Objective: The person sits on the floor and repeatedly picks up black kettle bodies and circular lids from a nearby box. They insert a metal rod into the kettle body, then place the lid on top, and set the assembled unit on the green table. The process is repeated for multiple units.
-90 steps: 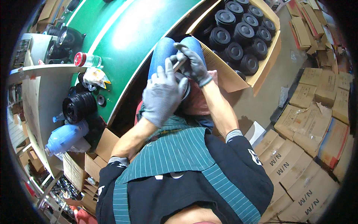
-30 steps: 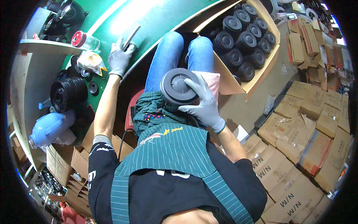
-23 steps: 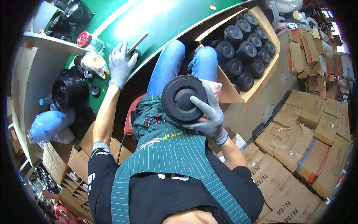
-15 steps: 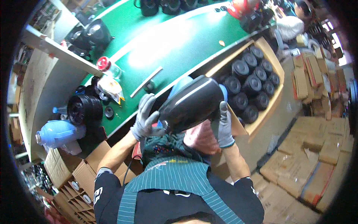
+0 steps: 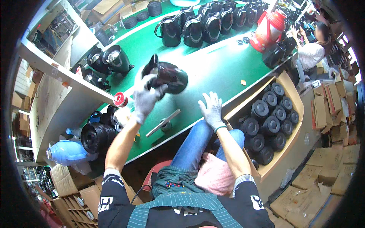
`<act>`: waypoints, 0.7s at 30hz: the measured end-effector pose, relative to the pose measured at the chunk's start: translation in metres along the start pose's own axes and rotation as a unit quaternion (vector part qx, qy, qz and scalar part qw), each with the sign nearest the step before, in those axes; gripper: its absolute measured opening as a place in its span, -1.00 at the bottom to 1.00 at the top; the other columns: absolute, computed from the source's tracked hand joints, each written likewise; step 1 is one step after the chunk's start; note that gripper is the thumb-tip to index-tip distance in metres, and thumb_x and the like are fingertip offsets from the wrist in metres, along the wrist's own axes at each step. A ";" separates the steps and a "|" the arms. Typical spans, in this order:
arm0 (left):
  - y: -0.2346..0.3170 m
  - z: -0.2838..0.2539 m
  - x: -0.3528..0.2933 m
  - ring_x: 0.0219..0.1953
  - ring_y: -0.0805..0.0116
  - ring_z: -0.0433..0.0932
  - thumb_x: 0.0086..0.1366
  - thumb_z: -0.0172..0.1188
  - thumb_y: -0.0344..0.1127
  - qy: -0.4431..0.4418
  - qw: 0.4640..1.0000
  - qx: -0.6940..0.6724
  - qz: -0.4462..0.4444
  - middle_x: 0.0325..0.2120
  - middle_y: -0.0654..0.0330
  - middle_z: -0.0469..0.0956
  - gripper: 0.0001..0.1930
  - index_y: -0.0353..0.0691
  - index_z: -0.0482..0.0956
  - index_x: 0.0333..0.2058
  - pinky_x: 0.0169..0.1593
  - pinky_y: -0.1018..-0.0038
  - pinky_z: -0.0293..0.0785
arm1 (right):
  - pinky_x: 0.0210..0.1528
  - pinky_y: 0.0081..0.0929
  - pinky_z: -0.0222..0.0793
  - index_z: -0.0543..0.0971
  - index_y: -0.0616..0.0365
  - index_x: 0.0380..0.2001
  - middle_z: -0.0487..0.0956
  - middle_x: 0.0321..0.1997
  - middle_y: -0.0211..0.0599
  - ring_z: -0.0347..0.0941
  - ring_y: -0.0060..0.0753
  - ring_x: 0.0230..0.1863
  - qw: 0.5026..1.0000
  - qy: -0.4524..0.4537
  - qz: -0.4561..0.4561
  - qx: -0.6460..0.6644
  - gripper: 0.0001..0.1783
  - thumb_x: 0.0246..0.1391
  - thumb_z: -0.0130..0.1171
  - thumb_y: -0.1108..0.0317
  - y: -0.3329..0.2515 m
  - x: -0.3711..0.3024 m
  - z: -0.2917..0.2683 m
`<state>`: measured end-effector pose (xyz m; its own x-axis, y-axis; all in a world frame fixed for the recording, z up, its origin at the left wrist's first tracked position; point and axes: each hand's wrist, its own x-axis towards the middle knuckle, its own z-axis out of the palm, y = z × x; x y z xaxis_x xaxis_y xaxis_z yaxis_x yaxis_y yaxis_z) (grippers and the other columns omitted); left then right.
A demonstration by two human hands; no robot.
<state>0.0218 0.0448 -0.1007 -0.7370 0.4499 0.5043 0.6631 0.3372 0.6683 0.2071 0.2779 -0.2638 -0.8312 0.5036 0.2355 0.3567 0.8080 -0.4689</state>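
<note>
My gloved left hand [image 5: 146, 97] is closed on the near left end of a glossy black jug [image 5: 173, 79]. The jug leans on its side over the green table, its pointed top up and to the left; I cannot tell whether it touches the surface. My gloved right hand [image 5: 211, 110] has its fingers spread at the table's near edge, with nothing in it. Between the hands and my lap, a metal bar [image 5: 163, 122] rests on the table. A clear jar with a red lid [image 5: 120, 99] is beside my left wrist, partly hidden by it.
More black jugs [image 5: 192, 30] stand in rows at the back, near a red flask [image 5: 268, 30]. To the right is a carton [image 5: 298, 95] full of black cylinders. A blue bottle [image 5: 66, 152] and black rings [image 5: 95, 137] are at left. A person [image 5: 311, 53] sits far right.
The black jug went from between both hands above my lap to over the table in my left hand. My right hand let go and moved forward and left. The view tilted up.
</note>
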 end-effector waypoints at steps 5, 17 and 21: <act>-0.084 0.052 0.119 0.39 -0.18 0.46 0.08 0.65 -0.06 -0.012 0.986 0.156 0.064 0.39 -0.18 0.43 -0.40 -0.12 0.74 0.09 0.46 0.11 0.40 | 0.62 0.35 -0.13 0.50 -0.14 0.44 0.33 0.57 0.04 0.13 0.15 0.60 0.995 0.019 -0.060 -0.072 -0.29 0.28 0.24 -0.10 0.027 0.015 0.039; -0.139 0.093 0.228 0.32 -0.20 0.51 0.29 0.41 0.24 -0.047 0.942 0.249 0.222 0.35 -0.14 0.48 -0.21 -0.02 0.51 0.39 0.41 0.10 0.43 | 0.65 0.31 -0.11 0.50 -0.20 0.44 0.33 0.59 -0.04 0.13 0.13 0.64 0.995 -0.013 -0.041 -0.089 -0.33 0.27 0.24 0.03 0.031 0.018 0.035; -0.162 -0.005 0.197 0.19 -0.06 0.58 0.28 0.45 0.14 0.011 0.906 0.423 0.005 0.16 -0.03 0.62 -0.33 -0.08 0.59 0.26 0.23 0.01 0.53 | 0.66 0.33 -0.12 0.50 -0.20 0.44 0.33 0.58 -0.04 0.12 0.14 0.64 0.995 -0.010 -0.037 -0.097 -0.33 0.27 0.23 0.01 0.035 0.017 0.035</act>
<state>-0.2314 0.0744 -0.1066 -0.7265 0.4437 0.5247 0.5258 0.8506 0.0088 0.1901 0.3036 -0.3061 -0.8653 0.4369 0.2456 0.3689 0.8869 -0.2779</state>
